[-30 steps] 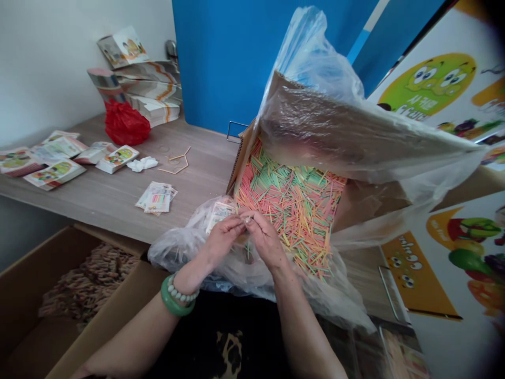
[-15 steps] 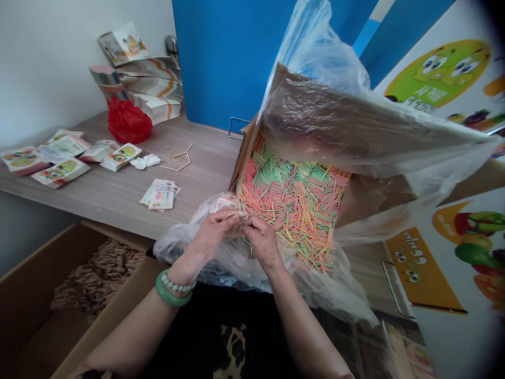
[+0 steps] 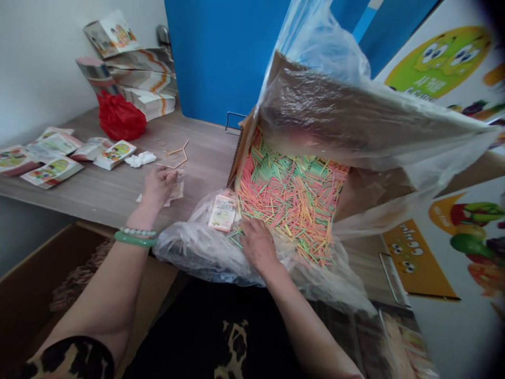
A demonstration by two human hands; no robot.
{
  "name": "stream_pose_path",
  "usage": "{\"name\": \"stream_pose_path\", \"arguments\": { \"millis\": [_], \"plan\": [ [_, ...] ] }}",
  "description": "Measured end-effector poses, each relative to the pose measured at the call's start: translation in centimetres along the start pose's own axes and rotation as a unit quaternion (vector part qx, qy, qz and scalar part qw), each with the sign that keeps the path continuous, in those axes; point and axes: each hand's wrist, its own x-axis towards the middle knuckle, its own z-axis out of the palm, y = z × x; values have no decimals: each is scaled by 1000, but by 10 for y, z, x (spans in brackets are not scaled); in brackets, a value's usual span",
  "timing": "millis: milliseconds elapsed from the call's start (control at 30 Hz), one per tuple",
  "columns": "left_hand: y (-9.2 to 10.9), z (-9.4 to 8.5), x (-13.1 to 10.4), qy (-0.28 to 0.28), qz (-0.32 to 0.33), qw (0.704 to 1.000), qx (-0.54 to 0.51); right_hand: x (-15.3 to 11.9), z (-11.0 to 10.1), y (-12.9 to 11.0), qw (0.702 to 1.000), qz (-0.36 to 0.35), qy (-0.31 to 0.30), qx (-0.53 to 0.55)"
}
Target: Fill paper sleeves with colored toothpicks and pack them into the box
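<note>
My left hand (image 3: 159,185) is curled over a small pile of printed packets (image 3: 178,188) on the table. Its fingers are closed on what looks like one flat packet, mostly hidden by the hand. At the near edge of the box, my right hand (image 3: 258,243) lies open, palm down, on the clear plastic liner (image 3: 197,247), fingertips beside the coloured sticks (image 3: 292,195). Pink, green, orange and yellow, these thin sticks fill the tilted cardboard box. Left of my right hand, a small printed packet with a striped edge (image 3: 223,213) rests on the liner.
Printed boxes (image 3: 53,171), a red plastic bag (image 3: 120,117), a crumpled white tissue (image 3: 141,159) and bent sticks (image 3: 179,157) lie on the table at left. Below is an open carton (image 3: 153,279) with many packets. A blue panel (image 3: 221,58) stands behind.
My hands have parted. My left hand has moved left to the packet pile, while my right has dropped slightly onto the liner by the sticks. The striped packet is now uncovered.
</note>
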Motion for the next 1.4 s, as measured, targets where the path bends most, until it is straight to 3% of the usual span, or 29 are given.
{"name": "stream_pose_path", "arguments": {
  "millis": [67, 133, 167, 200, 233, 267, 333, 400, 500, 633, 733, 833, 1033, 1233, 1400],
  "plan": [
    [6, 3, -6, 59, -1, 992, 109, 6, 3, -6, 997, 20, -12, -68],
    [20, 10, -32, 67, 25, 988, 138, 9, 6, -7, 995, 24, -9, -99],
    [27, 15, -51, 26, 55, 991, 123, 10, 8, -5, 995, 17, -7, -103],
    [34, 22, -72, -54, 99, 989, 95, 10, 9, -3, 995, 12, -5, -101],
    [40, 29, -94, -154, 158, 973, 74, 9, 10, 0, 996, 10, -3, -93],
    [44, 35, -113, -258, 231, 935, 73, 8, 11, 3, 997, 13, 1, -81],
    [48, 47, -144, -322, 304, 888, 123, 4, 11, 9, 998, 31, 13, -54],
    [47, 55, -159, -324, 327, 869, 182, -1, 8, 14, 998, 54, 26, -25],
    [40, 61, -160, -312, 328, 864, 219, -9, 1, 14, 998, 48, 35, 12],
    [32, 69, -154, -235, 333, 895, 181, -15, -7, 5, 999, 21, 5, 36],
    [30, 75, -153, -183, 354, 906, 142, -11, -7, -2, 998, 50, -22, -6],
    [32, 73, -151, -168, 363, 908, 127, -3, -8, 2, 996, 68, -42, -48],
    [30, 62, -148, -255, 419, 868, 74, 1, -17, 14, 998, 59, 7, -35],
    [18, 65, -140, -297, 405, 863, 62, 8, -12, 5, 990, -13, -54, -132],
    [17, 68, -133, -327, 375, 860, 114, 16, -11, 0, 976, -51, -64, -200]
  ]
}}
